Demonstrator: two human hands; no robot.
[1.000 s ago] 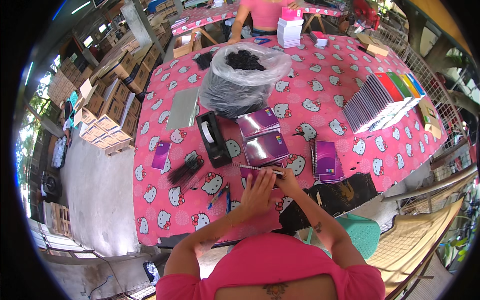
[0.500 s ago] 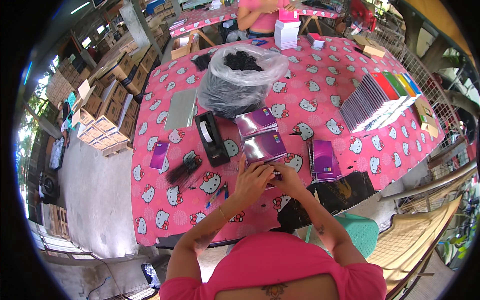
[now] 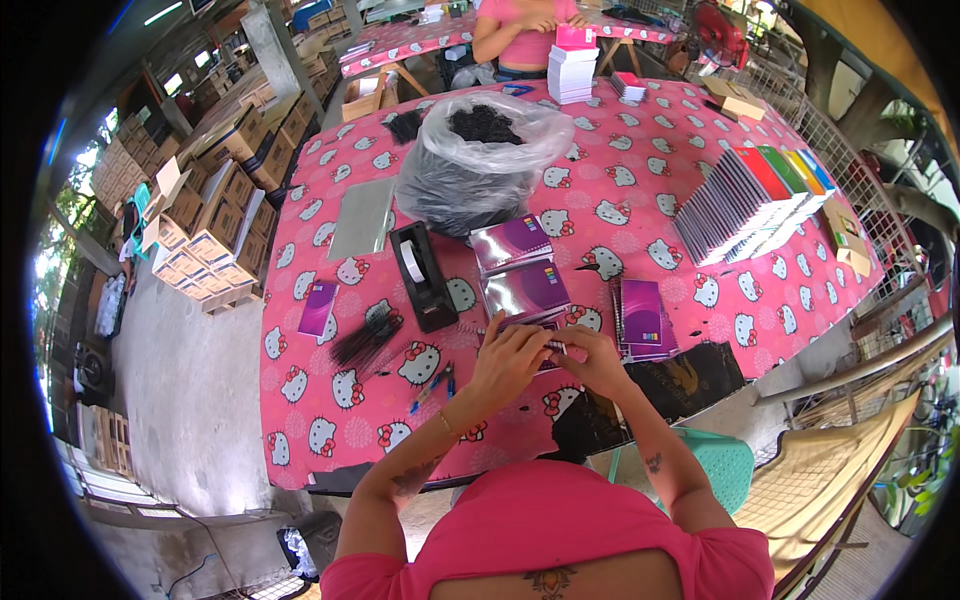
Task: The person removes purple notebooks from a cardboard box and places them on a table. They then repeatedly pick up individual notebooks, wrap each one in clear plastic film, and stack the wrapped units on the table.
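Purple packet (image 3: pixel 541 345) — both hands' fingers apparently pinching it.

A: Where is open cloth near the hands?

B: Left of the left hand (image 3: pixel 510 358), bare tablecloth (image 3: pixel 330 420), apart from the pens (image 3: pixel 436 382) and a black bundle (image 3: pixel 365 338).

A: And straight ahead?

B: Blocked: 2 purple booklets (image 3: pixel 525 290), the tape dispenser (image 3: pixel 421 288), then the plastic bag (image 3: pixel 482 158). Right of the right hand (image 3: pixel 597 362), a purple notebook (image 3: pixel 642 318) lies close.
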